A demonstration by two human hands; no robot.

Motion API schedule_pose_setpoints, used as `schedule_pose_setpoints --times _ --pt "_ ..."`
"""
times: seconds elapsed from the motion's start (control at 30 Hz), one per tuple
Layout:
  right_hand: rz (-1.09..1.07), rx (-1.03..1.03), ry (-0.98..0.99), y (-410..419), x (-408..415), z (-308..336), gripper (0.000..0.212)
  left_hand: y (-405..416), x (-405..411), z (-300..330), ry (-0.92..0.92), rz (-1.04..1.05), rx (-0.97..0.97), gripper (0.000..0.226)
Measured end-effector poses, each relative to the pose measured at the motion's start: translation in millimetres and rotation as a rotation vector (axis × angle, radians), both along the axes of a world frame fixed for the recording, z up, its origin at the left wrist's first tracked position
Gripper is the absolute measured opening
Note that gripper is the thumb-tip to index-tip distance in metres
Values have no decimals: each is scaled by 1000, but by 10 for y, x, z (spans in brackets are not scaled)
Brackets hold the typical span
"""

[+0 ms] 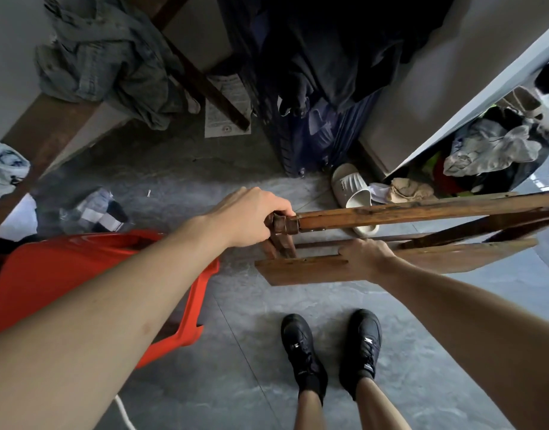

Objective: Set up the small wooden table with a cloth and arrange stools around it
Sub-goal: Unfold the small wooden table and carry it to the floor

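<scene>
While carried tipped on its side, wooden table (406, 212): left hand (251, 217) fingers curled round a leg end, right hand (364, 259) gripping the tabletop edge beneath, balancing it. Red stool (81, 274) left of my fingers.

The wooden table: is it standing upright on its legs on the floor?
No: the wooden table is tipped on its side, gripped by the left hand and right hand.
</scene>
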State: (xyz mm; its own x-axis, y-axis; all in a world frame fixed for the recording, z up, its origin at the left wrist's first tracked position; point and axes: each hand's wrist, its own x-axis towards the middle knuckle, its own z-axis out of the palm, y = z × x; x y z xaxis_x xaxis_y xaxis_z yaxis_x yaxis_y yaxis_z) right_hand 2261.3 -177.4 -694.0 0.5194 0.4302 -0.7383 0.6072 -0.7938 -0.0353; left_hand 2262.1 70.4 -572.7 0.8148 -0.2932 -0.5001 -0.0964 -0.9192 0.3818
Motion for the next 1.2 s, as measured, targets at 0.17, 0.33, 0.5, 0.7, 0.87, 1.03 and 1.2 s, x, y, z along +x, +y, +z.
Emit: schedule_pose_setpoints --times 0.17,0.33,0.5,0.7,0.87,1.03,1.2 --pt "32 -11 73 -67 -151 212 27 0 63 32 48 29 -12 45" --pt "95 -31 243 -213 -491 466 27 -83 7 147 33 -74 5 35" --pt "11 -10 360 -350 -781 796 27 -134 -104 167 47 -112 25 42" --pt "-37 22 419 -399 -916 1283 53 -134 -206 81 85 18 -48 49" --pt "-58 35 426 -422 -842 1667 57 -129 -243 8 62 81 -102 55" --pt "-70 19 405 -422 -755 1833 67 -92 -254 -57 47 119 -165 63" --pt "-37 66 312 -475 -698 1896 72 -76 -272 -116 50 81 -164 59"
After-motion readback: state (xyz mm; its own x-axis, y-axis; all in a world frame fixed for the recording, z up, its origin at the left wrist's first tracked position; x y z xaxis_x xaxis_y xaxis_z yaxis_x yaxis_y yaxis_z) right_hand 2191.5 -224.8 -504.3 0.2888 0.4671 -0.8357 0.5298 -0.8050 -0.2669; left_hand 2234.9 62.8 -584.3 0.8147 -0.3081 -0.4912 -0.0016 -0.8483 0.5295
